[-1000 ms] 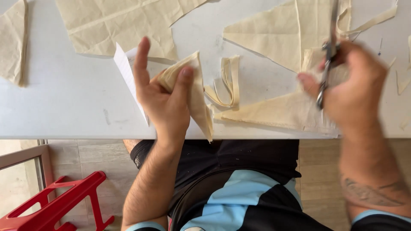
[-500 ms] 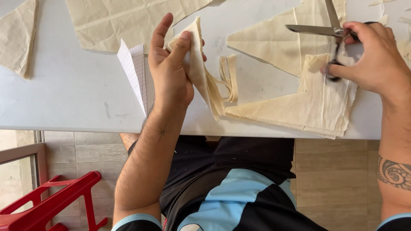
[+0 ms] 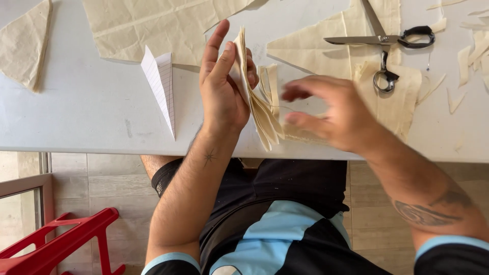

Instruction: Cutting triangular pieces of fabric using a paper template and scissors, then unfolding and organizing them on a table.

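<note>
a white table (image 3: 91,117) fills the upper part of the view, with a tiled floor and a red plastic stool (image 3: 61,242) below its near edge. at the far side lies a large sheet of cream fabric (image 3: 158,25), wrinkled and cut at an angle, and a smaller cream triangle (image 3: 28,43) lies well apart near the left edge. another cream piece (image 3: 326,48) spreads out to the right, and the scissors (image 3: 389,40) rest on it with blades open and black handles pointing right. the left forearm rises from the lap, wrist straight, and the left hand (image 3: 221,89) stands on edge above the table, palm facing right, fingers stretched upward and pressed flat against a folded stack of cream fabric pieces (image 3: 254,102), thumb behind it, so the stack is gripped upright with its layered ends hanging down towards the table edge. the right arm comes in from the lower right, and the right hand (image 3: 338,112) hovers just beside the stack, blurred, fingers loosely spread and holding nothing. a folded piece of lined white paper (image 3: 163,86) stands left of the left hand, its point towards the near edge. thin cream scraps (image 3: 476,51) lie scattered at the far right.
</note>
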